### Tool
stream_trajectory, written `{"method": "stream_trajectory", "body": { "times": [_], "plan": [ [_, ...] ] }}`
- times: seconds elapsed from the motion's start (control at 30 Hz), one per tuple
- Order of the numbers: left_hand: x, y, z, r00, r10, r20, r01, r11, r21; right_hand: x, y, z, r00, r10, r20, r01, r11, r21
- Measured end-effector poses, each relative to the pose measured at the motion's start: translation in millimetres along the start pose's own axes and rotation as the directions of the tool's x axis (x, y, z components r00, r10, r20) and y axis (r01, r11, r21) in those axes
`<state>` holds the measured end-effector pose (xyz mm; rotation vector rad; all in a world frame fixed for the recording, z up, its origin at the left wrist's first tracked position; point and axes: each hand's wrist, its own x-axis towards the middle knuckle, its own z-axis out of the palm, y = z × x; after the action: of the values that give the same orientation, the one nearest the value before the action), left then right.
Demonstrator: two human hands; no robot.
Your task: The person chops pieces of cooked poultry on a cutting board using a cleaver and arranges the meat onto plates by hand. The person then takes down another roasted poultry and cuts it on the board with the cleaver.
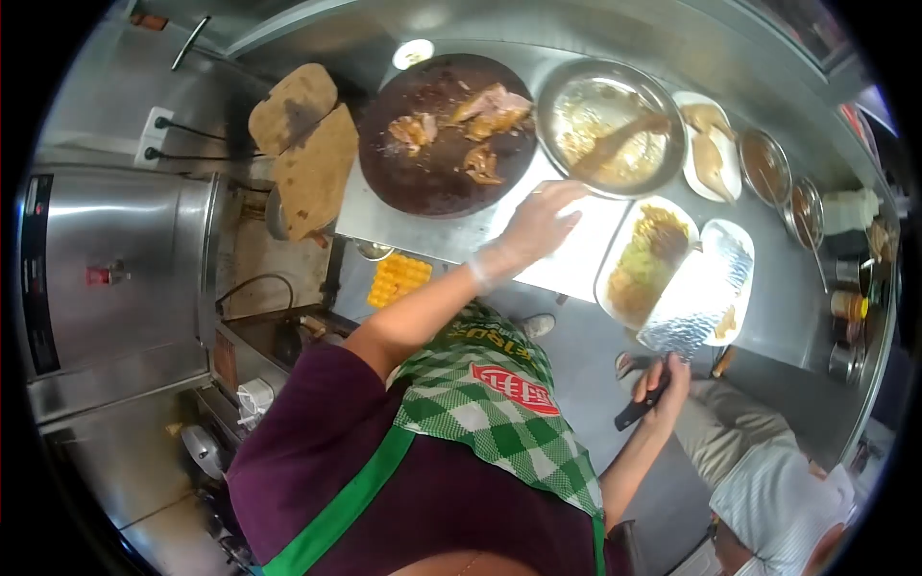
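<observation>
My right hand (659, 392) grips the black handle of a cleaver (687, 317). Its wide, dimpled blade covers parts of two white trays at the right. One tray (607, 274) holds shredded yellow-green food and something brown. My left hand (543, 226), in a clear plastic glove, is empty with its fingers loosely stretched, over the counter just below a steel bowl (545, 144). In that bowl are pale minced bits and a long brown piece I cannot identify. Chopped cooked meat (492, 110) lies in several pieces on a round dark chopping board (432, 187) to the left.
A white dish (730, 173) with pale meat pieces stands right of the bowl, beside steel sauce bowls (764, 165) with spoons. Brown boards (322, 168) are at the left, near a steel cabinet (125, 269). Another person (778, 494) is at the lower right.
</observation>
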<state>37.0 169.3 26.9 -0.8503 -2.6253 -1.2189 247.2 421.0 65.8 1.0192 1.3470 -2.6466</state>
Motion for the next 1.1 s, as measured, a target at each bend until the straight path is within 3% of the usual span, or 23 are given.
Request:
{"method": "stream_trajectory", "body": {
  "times": [0.07, 0.1, 0.13, 0.2, 0.27, 0.43, 0.5, 0.63, 0.73, 0.9, 1.1],
  "plan": [
    [-28.8, -44.6, -58.8, 0.982, -0.160, -0.101, 0.167, 0.984, 0.065, 11.9, 40.4, 36.1, 0.989, 0.116, 0.093, -0.115, 0.993, -0.008],
    [-31.1, -47.7, -66.7, 0.958, -0.226, -0.175, 0.244, 0.966, 0.085, 11.6, 22.2, 48.1, 0.986, 0.164, 0.030, -0.159, 0.979, -0.124],
    [-36.4, -67.8, -94.9, 0.935, -0.273, -0.225, 0.308, 0.941, 0.138, 15.1, 36.2, 65.8, 0.970, 0.211, 0.121, -0.193, 0.970, -0.145],
    [-49.0, -121.2, -135.9, 0.910, -0.223, -0.349, 0.316, 0.918, 0.240, 20.7, 61.2, 107.4, 0.939, 0.257, 0.227, -0.210, 0.955, -0.211],
    [-46.7, -164.9, -185.5, 0.931, -0.175, -0.320, 0.266, 0.925, 0.270, 17.7, 93.5, 148.0, 0.916, 0.319, 0.245, -0.252, 0.930, -0.268],
    [-10.0, -237.7, -205.9, 0.996, -0.024, 0.089, 0.017, 0.997, 0.080, 21.9, 161.6, 217.1, 0.900, 0.385, 0.205, -0.330, 0.908, -0.256],
    [7.5, -252.2, -206.0, 0.963, 0.098, 0.251, -0.104, 0.995, 0.008, 22.3, 202.4, 238.7, 0.921, 0.340, 0.188, -0.285, 0.921, -0.266],
    [21.6, -271.6, -202.1, 0.850, 0.318, 0.420, -0.326, 0.944, -0.054, 21.9, 238.1, 288.3, 0.959, 0.270, 0.088, -0.252, 0.951, -0.178],
    [18.8, -276.8, -201.6, 0.865, 0.281, 0.415, -0.224, 0.958, -0.181, 27.7, 252.0, 317.9, 0.970, 0.231, 0.077, -0.204, 0.943, -0.262],
    [0.8, -275.2, -201.7, 0.917, 0.195, 0.347, -0.161, 0.979, -0.126, 57.2, 290.7, 379.6, 0.978, 0.157, 0.137, -0.127, 0.971, -0.204],
    [-22.8, -254.4, -191.9, 0.996, -0.048, 0.081, 0.056, 0.994, -0.090, 70.9, 284.6, 389.9, 0.943, 0.220, 0.249, -0.202, 0.975, -0.096]
  ]
}}
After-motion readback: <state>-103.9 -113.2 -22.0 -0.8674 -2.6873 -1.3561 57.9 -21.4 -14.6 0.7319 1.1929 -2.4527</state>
